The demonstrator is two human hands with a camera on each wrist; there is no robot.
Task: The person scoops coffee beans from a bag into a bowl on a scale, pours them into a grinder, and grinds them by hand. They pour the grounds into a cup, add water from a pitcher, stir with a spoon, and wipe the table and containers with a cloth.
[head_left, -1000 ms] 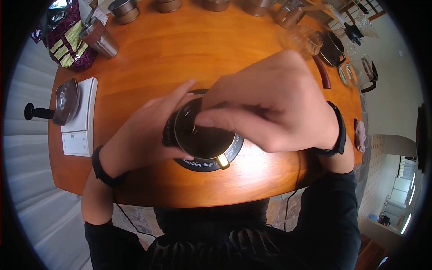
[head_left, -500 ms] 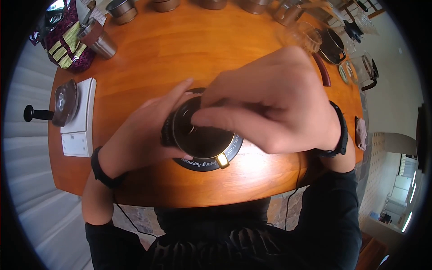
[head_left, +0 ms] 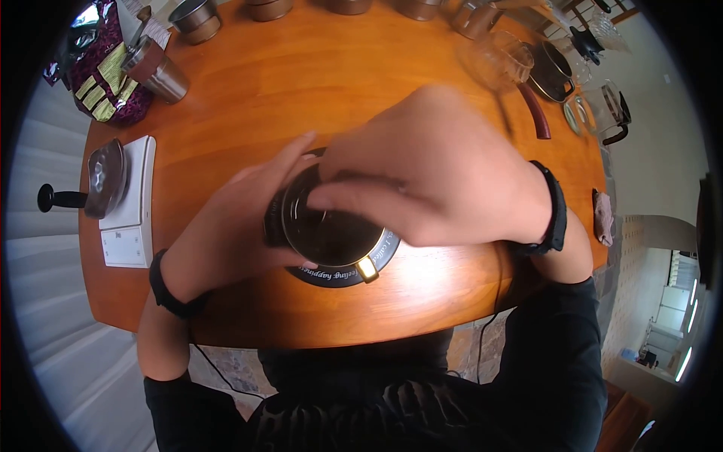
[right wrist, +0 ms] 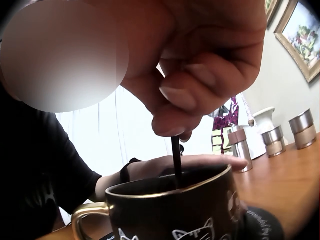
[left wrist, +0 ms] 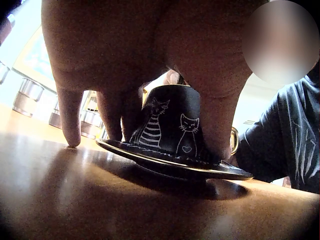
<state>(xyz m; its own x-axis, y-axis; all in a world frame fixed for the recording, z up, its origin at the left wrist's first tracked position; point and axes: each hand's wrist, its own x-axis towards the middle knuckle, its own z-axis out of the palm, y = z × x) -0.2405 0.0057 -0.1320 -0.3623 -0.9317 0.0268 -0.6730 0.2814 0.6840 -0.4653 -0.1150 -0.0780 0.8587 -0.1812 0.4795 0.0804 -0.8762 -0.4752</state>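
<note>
A black cup [head_left: 335, 237] with a gold rim, gold handle [head_left: 367, 268] and white cat drawings stands on a black saucer [head_left: 325, 276] printed with white lettering. My left hand [head_left: 245, 215] holds the cup between thumb and fingers; in the left wrist view one fingertip reaches down to the tabletop. Over the cup's mouth, my right hand [head_left: 433, 169] pinches a thin black stick [right wrist: 176, 157]. The stick runs down into the cup, and its lower end is hidden there.
At the left are a white scale [head_left: 129, 211], a dark shallow dish [head_left: 108, 177] and a steel hand grinder [head_left: 156, 71] beside a purple bag [head_left: 113, 90]. Metal canisters [head_left: 194, 19] line the far edge. Glassware [head_left: 512, 56] and a black pot [head_left: 552, 71] stand at the right back.
My right hand has shifted a little left over the cup, still pinching the stick. The left hand keeps its hold on the cup. The head view has moved slightly.
</note>
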